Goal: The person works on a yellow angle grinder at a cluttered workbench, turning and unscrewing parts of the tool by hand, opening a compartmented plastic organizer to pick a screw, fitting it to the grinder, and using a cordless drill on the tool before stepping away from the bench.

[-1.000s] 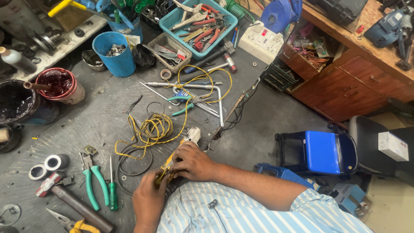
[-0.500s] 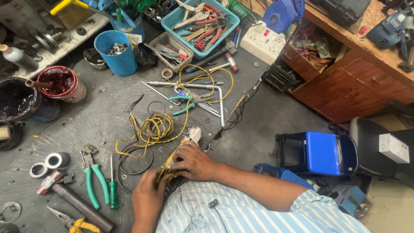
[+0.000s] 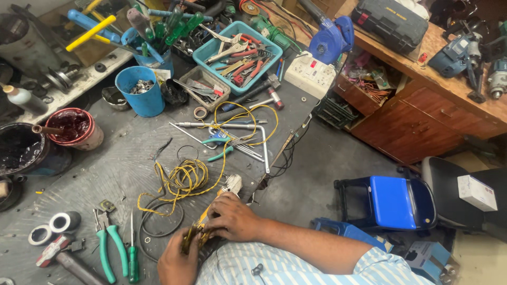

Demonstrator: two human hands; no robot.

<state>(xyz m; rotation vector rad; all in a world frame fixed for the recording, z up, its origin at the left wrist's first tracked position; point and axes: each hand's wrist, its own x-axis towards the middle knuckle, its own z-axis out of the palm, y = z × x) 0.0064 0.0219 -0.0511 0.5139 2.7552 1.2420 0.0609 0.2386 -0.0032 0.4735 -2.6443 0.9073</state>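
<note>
At the near edge of the grey workbench (image 3: 132,153) my two hands work close together on a small yellow-brown part (image 3: 198,232). My right hand (image 3: 232,219) lies over its upper end, fingers curled around it. My left hand (image 3: 177,261) grips its lower end, close to my striped shirt. A tangled yellow wire (image 3: 182,179) runs from the part across the bench. A small white and grey piece (image 3: 232,184) sticks out just beyond my right fingers. Most of the part is hidden under my hands.
Green-handled pliers (image 3: 108,248) and a green screwdriver (image 3: 132,253) lie left of my hands, with tape rolls (image 3: 55,227) beyond. A blue cup (image 3: 140,89), a teal tray of tools (image 3: 237,50) and a red-stained tub (image 3: 74,126) stand farther back. A blue stool (image 3: 391,203) stands on the floor to the right.
My hands stay on the part with only slight finger movement. The view has shifted a little; nothing on the bench has moved.
</note>
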